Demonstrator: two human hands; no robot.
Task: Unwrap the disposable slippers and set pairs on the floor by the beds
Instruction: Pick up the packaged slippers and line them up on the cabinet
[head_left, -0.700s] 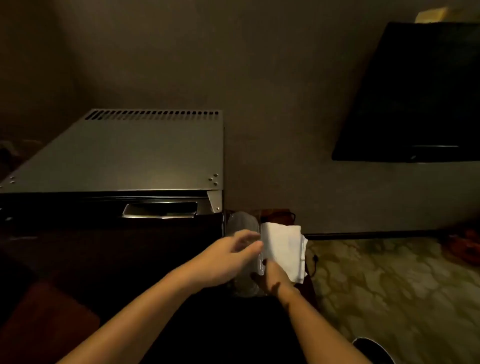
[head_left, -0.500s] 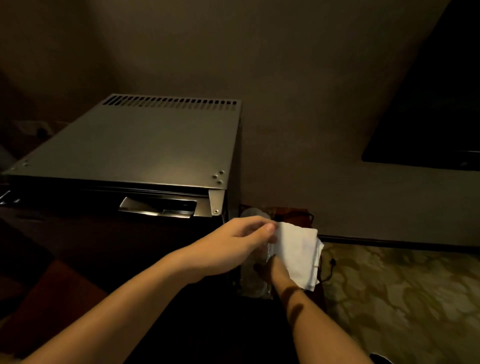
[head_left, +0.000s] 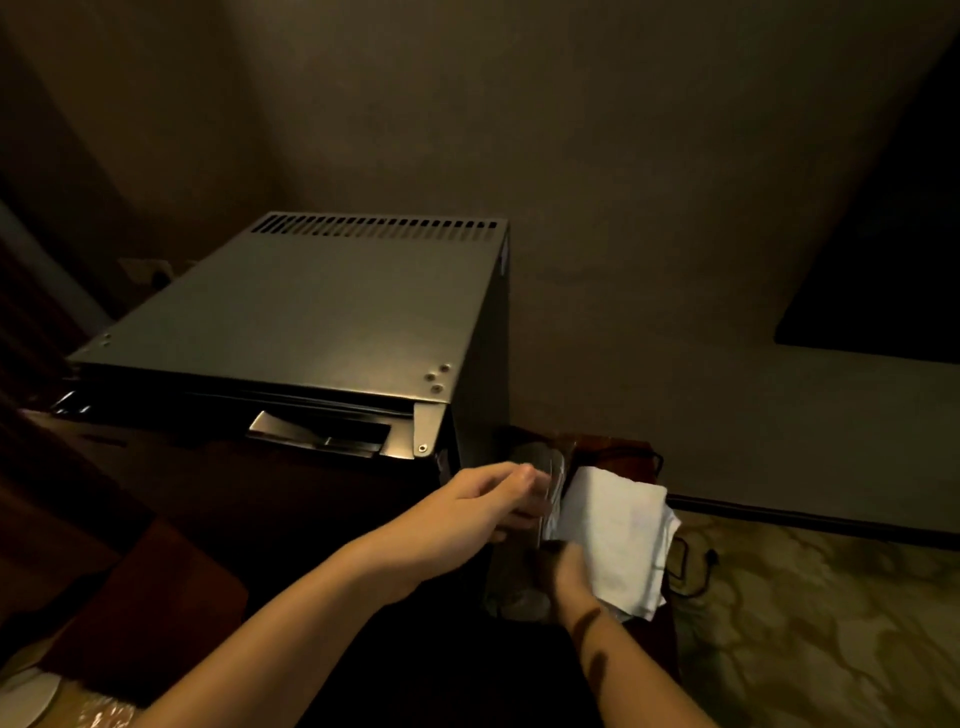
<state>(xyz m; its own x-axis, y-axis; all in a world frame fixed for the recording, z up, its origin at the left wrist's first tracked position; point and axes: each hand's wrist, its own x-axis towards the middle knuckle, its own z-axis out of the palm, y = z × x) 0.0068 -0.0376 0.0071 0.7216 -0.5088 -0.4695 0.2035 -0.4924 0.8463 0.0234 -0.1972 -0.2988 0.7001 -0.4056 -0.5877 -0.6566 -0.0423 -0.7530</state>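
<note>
A folded pair of white disposable slippers (head_left: 615, 535) sits in my right hand (head_left: 569, 574), which grips them from below. A clear plastic wrapper (head_left: 545, 478) hangs off their left side. My left hand (head_left: 493, 501) pinches the wrapper's edge with closed fingers, just left of the slippers. Both hands are held over the gap to the right of a mini fridge.
A metal-topped mini fridge (head_left: 311, 312) with a recessed handle (head_left: 319, 434) stands in front on the left. Below the hands is a dark bin or stand (head_left: 613, 452) with a black cord (head_left: 691, 566). Patterned carpet (head_left: 831, 623) lies to the right, a dark TV (head_left: 893, 280) on the wall.
My left hand closed on the wrapper's edge and pulled it left, off the slippers. The view shifted left, so the fridge now sits more central.
</note>
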